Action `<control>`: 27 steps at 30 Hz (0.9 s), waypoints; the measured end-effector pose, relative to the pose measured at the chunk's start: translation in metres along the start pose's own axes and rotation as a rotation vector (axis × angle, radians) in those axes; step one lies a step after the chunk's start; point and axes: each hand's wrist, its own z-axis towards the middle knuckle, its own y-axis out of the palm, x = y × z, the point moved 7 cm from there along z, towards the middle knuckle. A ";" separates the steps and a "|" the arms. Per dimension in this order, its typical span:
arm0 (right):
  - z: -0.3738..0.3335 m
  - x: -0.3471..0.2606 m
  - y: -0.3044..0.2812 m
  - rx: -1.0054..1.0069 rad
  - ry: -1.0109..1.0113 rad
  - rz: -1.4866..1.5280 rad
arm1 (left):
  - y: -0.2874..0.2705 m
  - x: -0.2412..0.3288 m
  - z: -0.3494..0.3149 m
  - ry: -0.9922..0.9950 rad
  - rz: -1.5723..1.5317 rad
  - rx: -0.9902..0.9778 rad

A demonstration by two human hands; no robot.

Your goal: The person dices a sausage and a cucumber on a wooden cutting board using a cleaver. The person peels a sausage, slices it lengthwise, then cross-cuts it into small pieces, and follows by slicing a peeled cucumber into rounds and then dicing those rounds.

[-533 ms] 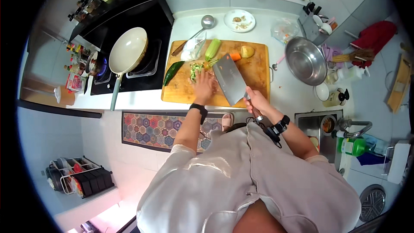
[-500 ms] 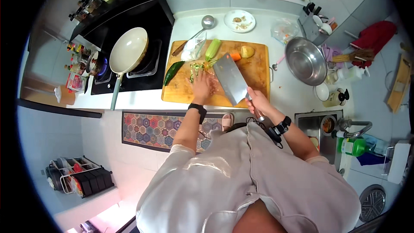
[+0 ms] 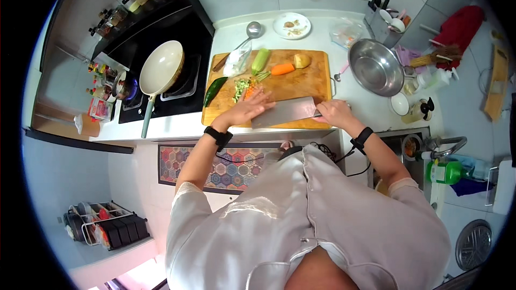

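Note:
My right hand [image 3: 334, 114] grips the handle of a wide cleaver [image 3: 285, 112] at the near right of the wooden cutting board [image 3: 317, 87]. The blade lies sideways along the board's near part, pointing left. My left hand [image 3: 248, 110] is open, its slightly blurred fingers spread beside the blade's far left corner; whether they touch it I cannot tell. Just beyond those fingers is a heap of diced green and orange vegetables [image 3: 243, 87]. A dark green, cucumber-like vegetable [image 3: 215, 91], a pale green peeled piece [image 3: 260, 60], a carrot [image 3: 282, 69] and a peeled potato [image 3: 302, 61] lie around it.
A ladle [image 3: 254, 30], a clear plastic bag [image 3: 237, 62] and a plate of scraps [image 3: 292, 26] are at the back. Left, a pale frying pan [image 3: 161, 67] sits on the stove, near a lit burner flame [image 3: 132, 89]. Right are a steel bowl [image 3: 375, 67] and the sink [image 3: 395, 147].
The cleaver has swung from slanting away across the board to lying sideways along its near part. My left hand has come off the chopped pieces toward the blade. The view has shifted slightly.

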 end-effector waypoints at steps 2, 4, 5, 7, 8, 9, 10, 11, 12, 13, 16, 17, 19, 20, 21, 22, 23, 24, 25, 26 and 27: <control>0.008 -0.002 0.001 0.031 -0.016 0.018 | 0.005 -0.005 -0.004 0.029 0.101 -0.067; 0.011 -0.003 0.007 0.016 -0.013 0.053 | 0.013 -0.045 -0.004 -0.168 0.034 -0.052; 0.011 -0.004 0.009 0.023 -0.013 0.056 | 0.017 -0.078 -0.009 -0.274 0.225 -0.009; 0.004 0.000 0.017 -0.029 0.013 0.048 | 0.000 -0.107 -0.015 -0.299 0.285 0.181; 0.001 0.001 0.019 -0.024 0.015 0.039 | -0.016 -0.118 -0.022 -0.325 0.336 0.367; -0.009 0.008 0.023 -0.050 0.075 0.013 | -0.033 -0.128 -0.031 -0.289 0.192 0.677; -0.015 0.012 0.025 -0.080 0.132 -0.007 | -0.043 -0.140 -0.045 -0.325 0.250 0.783; -0.023 0.020 0.030 -0.184 0.214 -0.024 | -0.046 -0.157 -0.057 -0.484 0.278 0.855; -0.026 0.021 0.030 -0.186 0.226 -0.027 | -0.044 -0.180 -0.071 -0.581 0.309 0.888; -0.031 0.028 0.029 -0.189 0.280 -0.009 | -0.040 -0.196 -0.073 -0.693 0.322 0.808; -0.038 0.045 0.034 -0.216 0.395 0.007 | -0.023 -0.242 -0.073 -0.946 0.315 0.469; -0.038 0.049 0.038 -0.228 0.383 -0.028 | -0.018 -0.252 -0.069 -0.896 0.258 0.416; -0.040 0.049 0.049 -0.246 0.402 -0.065 | -0.016 -0.258 -0.063 -0.804 0.250 0.460; -0.040 0.048 0.057 -0.261 0.423 -0.032 | -0.014 -0.265 -0.064 -0.785 0.234 0.479; -0.042 0.051 0.063 -0.272 0.455 -0.010 | -0.016 -0.263 -0.063 -0.706 0.202 0.534; -0.046 0.054 0.069 -0.270 0.489 -0.031 | -0.016 -0.260 -0.063 -0.622 0.166 0.589; -0.052 0.054 0.078 -0.253 0.516 -0.019 | -0.017 -0.256 -0.064 -0.599 0.121 0.629; -0.057 0.054 0.083 -0.235 0.542 -0.009 | -0.021 -0.248 -0.065 -0.576 0.073 0.667; -0.064 0.056 0.093 -0.291 0.663 0.073 | -0.027 -0.236 -0.067 -0.542 0.027 0.710; -0.064 0.056 0.096 -0.289 0.696 0.059 | -0.033 -0.224 -0.072 -0.512 -0.021 0.750; -0.064 0.055 0.103 -0.332 0.752 0.084 | -0.039 -0.213 -0.076 -0.476 -0.055 0.784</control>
